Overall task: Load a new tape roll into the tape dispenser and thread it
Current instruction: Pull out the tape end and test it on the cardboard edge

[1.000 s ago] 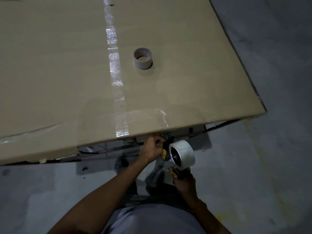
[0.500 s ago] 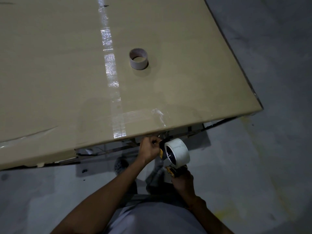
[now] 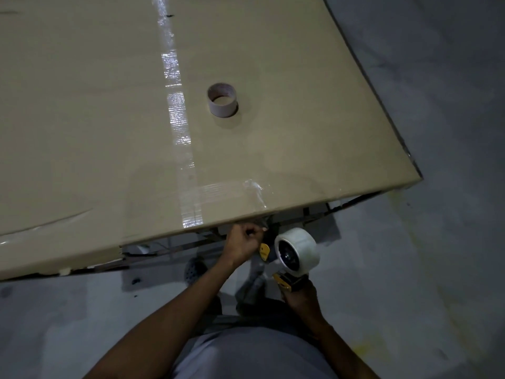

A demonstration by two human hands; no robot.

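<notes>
A white tape roll sits on the black and yellow tape dispenser, held in the air just below the near edge of the cardboard-covered table. My right hand grips the dispenser's handle from below. My left hand is at the dispenser's front end, fingers curled and pinching a clear strip of tape pulled up toward the table edge. An empty cardboard tape core stands on the table top.
Shiny clear tape strips run across the cardboard surface. Grey concrete floor lies to the right and below. The table frame shows dark under the cardboard edge. My foot is below the table edge.
My left hand has moved slightly up from the dispenser's front toward the table edge, drawing the tape end with it. The right hand keeps its hold on the handle.
</notes>
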